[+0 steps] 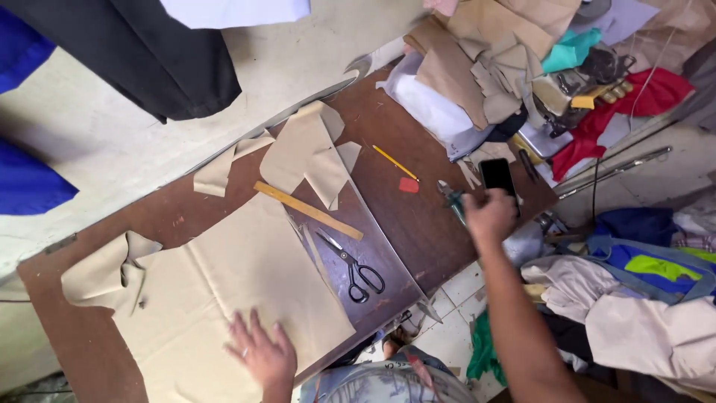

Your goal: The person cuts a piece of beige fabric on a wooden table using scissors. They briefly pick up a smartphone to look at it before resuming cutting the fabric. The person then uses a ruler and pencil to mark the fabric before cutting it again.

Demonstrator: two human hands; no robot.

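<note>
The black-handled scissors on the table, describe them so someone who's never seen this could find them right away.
Start at the long brown table and find the big beige cloth sheet under the left hand. Just past that sheet's right edge, below the wooden ruler, lie the scissors on bare dark wood. Their black loop handles and closed steel blades set them apart from the small green-handled tool near the right hand.

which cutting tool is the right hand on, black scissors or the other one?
The other one: the right hand grips the green-handled cutter beside the phone. The black-handled scissors lie untouched mid-table.
</note>
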